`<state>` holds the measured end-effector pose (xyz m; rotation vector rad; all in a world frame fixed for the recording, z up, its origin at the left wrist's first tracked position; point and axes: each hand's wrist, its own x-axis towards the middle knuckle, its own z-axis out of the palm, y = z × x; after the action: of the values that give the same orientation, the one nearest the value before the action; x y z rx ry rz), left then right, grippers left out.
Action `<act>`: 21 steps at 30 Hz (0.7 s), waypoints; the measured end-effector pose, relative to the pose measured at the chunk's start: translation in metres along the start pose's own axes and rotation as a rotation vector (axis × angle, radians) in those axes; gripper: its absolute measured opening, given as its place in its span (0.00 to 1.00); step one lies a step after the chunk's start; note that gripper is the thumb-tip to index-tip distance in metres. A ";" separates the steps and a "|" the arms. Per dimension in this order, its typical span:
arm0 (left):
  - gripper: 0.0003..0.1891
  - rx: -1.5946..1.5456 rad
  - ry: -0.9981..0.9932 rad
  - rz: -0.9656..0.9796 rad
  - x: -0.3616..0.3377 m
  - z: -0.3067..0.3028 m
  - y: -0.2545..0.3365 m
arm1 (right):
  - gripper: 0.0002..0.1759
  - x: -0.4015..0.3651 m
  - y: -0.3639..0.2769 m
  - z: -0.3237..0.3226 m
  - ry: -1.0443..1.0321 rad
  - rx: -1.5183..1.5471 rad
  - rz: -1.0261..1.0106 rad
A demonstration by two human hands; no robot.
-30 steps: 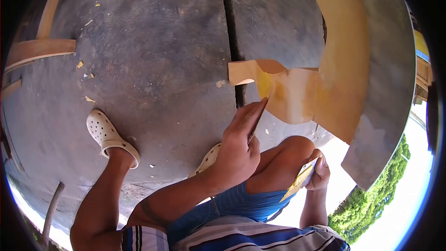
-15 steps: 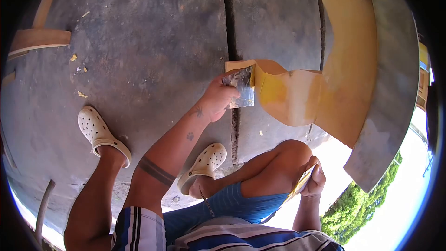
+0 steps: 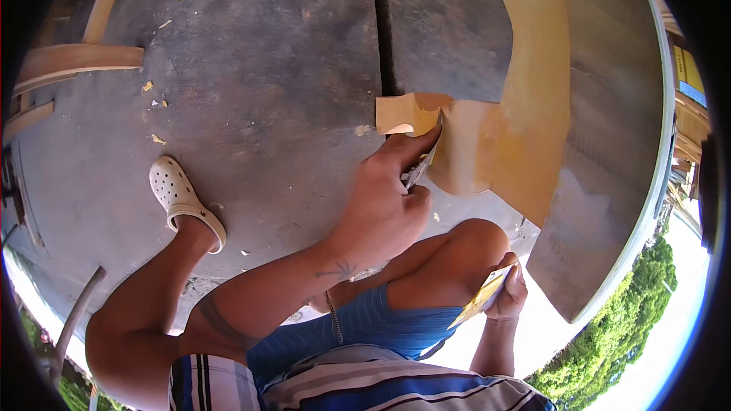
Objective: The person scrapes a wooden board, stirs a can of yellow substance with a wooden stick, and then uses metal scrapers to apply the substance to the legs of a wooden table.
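My left hand point(image 3: 388, 190) is closed around a putty knife point(image 3: 419, 170), its index finger stretched along the blade. The blade is tilted and seen nearly edge-on, against a curved wooden piece point(image 3: 464, 144) with yellow filler patches. Part of that piece is hidden behind my hand. It meets a longer, curved wooden part point(image 3: 537, 84) on its right. Near my bent knee, my right hand point(image 3: 512, 293) grips a thin flat plate point(image 3: 481, 298) smeared with yellow filler.
A grey surface point(image 3: 251, 84) lies beneath the work, split by a dark gap point(image 3: 384, 30). Other wooden pieces point(image 3: 84, 57) lie at the upper left. A clog-wearing foot point(image 3: 179, 190) rests at the left. Green foliage point(image 3: 617, 327) shows at the lower right.
My left hand has moved right and turned, bringing the putty knife from nearly face-on to edge-on over the yellow patch. My right hand still holds the plate, almost unmoved. The view has shifted slightly.
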<state>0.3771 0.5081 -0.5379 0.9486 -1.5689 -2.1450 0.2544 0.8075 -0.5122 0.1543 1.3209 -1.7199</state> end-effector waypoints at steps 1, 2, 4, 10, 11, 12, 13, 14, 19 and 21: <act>0.30 0.045 0.050 0.062 -0.002 0.007 0.004 | 0.15 0.001 0.000 -0.003 -0.018 0.026 -0.004; 0.30 0.097 0.077 0.104 -0.005 0.012 0.003 | 0.15 -0.001 0.000 -0.005 -0.041 0.024 -0.003; 0.31 0.126 0.096 0.099 -0.010 0.022 0.014 | 0.15 -0.001 -0.004 0.004 -0.082 0.017 0.004; 0.31 0.163 -0.198 0.301 -0.032 0.002 0.033 | 0.14 0.006 -0.002 -0.011 -0.151 0.004 -0.038; 0.31 0.082 -0.126 0.136 -0.026 -0.008 0.028 | 0.14 0.006 -0.003 -0.010 -0.156 0.000 -0.030; 0.31 0.002 -0.062 -0.031 -0.016 -0.016 0.021 | 0.14 0.006 -0.004 -0.009 -0.152 -0.002 -0.025; 0.31 -0.079 0.004 -0.202 -0.011 -0.019 0.016 | 0.14 0.002 -0.005 -0.008 -0.148 -0.005 -0.017; 0.31 0.018 0.044 -0.108 -0.011 -0.011 0.014 | 0.14 -0.001 -0.005 -0.006 -0.127 -0.010 -0.014; 0.30 0.191 -0.075 0.277 -0.028 0.016 0.038 | 0.15 -0.007 0.006 0.011 0.091 0.114 -0.034; 0.30 0.103 0.004 0.236 -0.027 0.003 0.030 | 0.15 -0.004 0.008 0.018 0.125 0.115 -0.021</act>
<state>0.3910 0.5163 -0.5005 0.7540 -1.7097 -1.9166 0.2697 0.7955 -0.5077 0.3188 1.3177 -1.8296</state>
